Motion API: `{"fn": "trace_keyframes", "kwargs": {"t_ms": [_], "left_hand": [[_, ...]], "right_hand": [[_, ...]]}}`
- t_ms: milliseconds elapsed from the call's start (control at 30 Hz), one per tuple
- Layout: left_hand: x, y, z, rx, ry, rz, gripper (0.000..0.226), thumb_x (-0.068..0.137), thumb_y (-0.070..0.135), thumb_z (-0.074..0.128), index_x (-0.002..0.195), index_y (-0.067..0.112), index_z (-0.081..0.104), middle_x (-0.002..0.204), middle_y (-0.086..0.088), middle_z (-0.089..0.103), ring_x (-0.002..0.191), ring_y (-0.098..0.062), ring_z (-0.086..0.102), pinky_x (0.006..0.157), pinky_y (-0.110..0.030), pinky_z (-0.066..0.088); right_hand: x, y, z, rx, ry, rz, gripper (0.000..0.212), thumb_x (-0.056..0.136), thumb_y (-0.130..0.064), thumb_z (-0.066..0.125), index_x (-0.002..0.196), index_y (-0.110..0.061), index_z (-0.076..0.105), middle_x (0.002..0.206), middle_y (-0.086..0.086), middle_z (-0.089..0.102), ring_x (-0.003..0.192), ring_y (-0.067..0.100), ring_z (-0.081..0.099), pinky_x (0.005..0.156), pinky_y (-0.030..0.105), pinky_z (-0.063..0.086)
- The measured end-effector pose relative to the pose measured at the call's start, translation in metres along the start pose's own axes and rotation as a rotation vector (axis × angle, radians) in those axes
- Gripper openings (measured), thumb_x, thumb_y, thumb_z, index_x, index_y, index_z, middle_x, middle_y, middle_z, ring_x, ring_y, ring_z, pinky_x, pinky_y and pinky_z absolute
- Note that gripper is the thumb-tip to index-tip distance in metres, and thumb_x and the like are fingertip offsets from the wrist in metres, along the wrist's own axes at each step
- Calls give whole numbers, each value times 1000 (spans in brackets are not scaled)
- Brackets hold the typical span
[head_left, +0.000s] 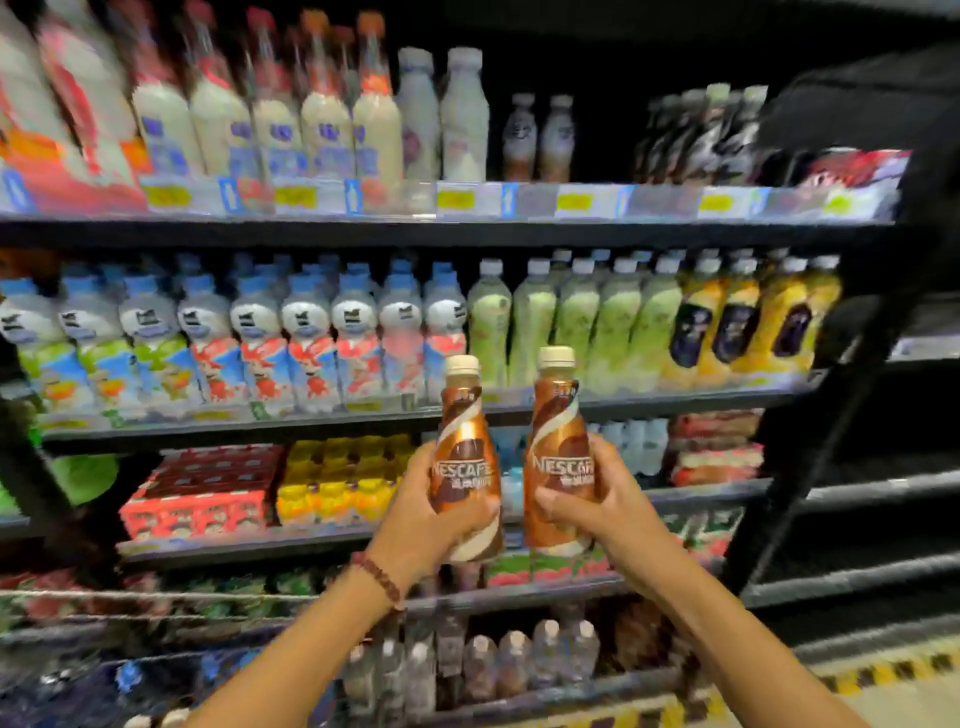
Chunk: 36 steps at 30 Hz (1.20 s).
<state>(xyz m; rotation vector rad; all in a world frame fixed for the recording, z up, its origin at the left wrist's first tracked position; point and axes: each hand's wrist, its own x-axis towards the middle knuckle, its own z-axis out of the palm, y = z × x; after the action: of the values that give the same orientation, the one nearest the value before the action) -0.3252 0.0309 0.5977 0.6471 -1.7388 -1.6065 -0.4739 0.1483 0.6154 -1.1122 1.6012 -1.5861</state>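
Both are in hand, in front of the drinks shelf (675, 402). The left hand (415, 519) grips the left bottle (464, 447) and the right hand (602, 499) grips the right bottle (557, 441), fingers (553, 501) curled tight around each. Both bottles are upright and side by side. The likely next move is setting them into a shelf gap, kept level.

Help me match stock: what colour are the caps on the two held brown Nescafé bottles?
Cream caps on both brown plastic coffee bottles; seen best in head view.
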Motion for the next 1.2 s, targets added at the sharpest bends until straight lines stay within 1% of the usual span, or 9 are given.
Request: {"fn": "trace_keyframes", "kwargs": {"t_ms": [167, 267, 367, 567, 733, 867, 1000, 1100, 1200], "left_hand": [[18, 44, 61, -10, -69, 102, 68, 60, 20, 81, 118, 26, 46, 99, 8, 62, 83, -3, 63, 63, -13, 52], [30, 69, 85, -10, -118, 153, 61, 55, 30, 81, 105, 36, 48, 103, 7, 62, 92, -8, 63, 75, -22, 53], [47, 86, 104, 14, -147, 209, 72, 47, 38, 80, 113, 31, 50, 106, 2, 65, 95, -13, 65, 82, -29, 53], [95, 107, 137, 46, -176, 326, 57, 62, 13, 84, 106, 27, 50, 101, 1, 66, 89, -11, 66, 78, -25, 54], [155, 122, 158, 33, -207, 423, 54, 64, 4, 83, 99, 27, 49, 94, 4, 65, 77, 2, 66, 70, -18, 55], [209, 139, 168, 33, -211, 462, 63, 51, 19, 85, 100, 26, 46, 92, 2, 65, 77, -2, 67, 72, -22, 55], [253, 156, 181, 76, -251, 501, 51, 69, 15, 81, 95, 31, 40, 89, 6, 61, 69, 9, 63, 66, -15, 52], [278, 168, 197, 68, -252, 529, 47, 73, 25, 77, 103, 30, 41, 95, 5, 60, 78, 2, 62, 68, -16, 51], [299, 178, 216, 76, -240, 564, 48, 78, 16, 73, 113, 18, 39, 94, 5, 58, 80, -1, 60, 67, -14, 51]], "right_hand": [[-11, -33, -66, -50, 102, -91, 42, 83, -10, 68, 106, -37, 46, 102, -8, 61, 82, -6, 65, 68, 14, 52], [-11, -50, -93, -75, 140, -118, 47, 83, -17, 68, 120, -34, 43, 111, -6, 60, 99, 6, 62, 84, 25, 52], [-6, -68, -113, -84, 172, -159, 42, 83, -20, 68, 114, -36, 44, 111, -1, 62, 102, 15, 63, 91, 35, 52], [25, -89, -156, -47, 166, -217, 44, 84, -6, 64, 121, -24, 46, 94, -7, 66, 81, 3, 67, 69, 18, 53], [73, -102, -188, -83, 198, -263, 48, 82, -9, 66, 123, -24, 45, 110, 3, 63, 102, 19, 63, 90, 36, 51], [118, -115, -213, -70, 195, -298, 40, 81, -16, 67, 112, -33, 48, 112, 2, 64, 105, 20, 63, 92, 38, 52], [156, -122, -237, -39, 204, -348, 40, 75, -29, 68, 111, -33, 51, 107, -3, 67, 99, 13, 66, 86, 34, 53], [178, -128, -260, -13, 222, -371, 42, 74, -27, 64, 113, -29, 51, 104, -3, 67, 93, 10, 67, 81, 31, 51], [196, -136, -287, -33, 249, -415, 50, 74, -26, 66, 120, -23, 48, 109, 3, 66, 98, 17, 67, 82, 33, 53]]}}
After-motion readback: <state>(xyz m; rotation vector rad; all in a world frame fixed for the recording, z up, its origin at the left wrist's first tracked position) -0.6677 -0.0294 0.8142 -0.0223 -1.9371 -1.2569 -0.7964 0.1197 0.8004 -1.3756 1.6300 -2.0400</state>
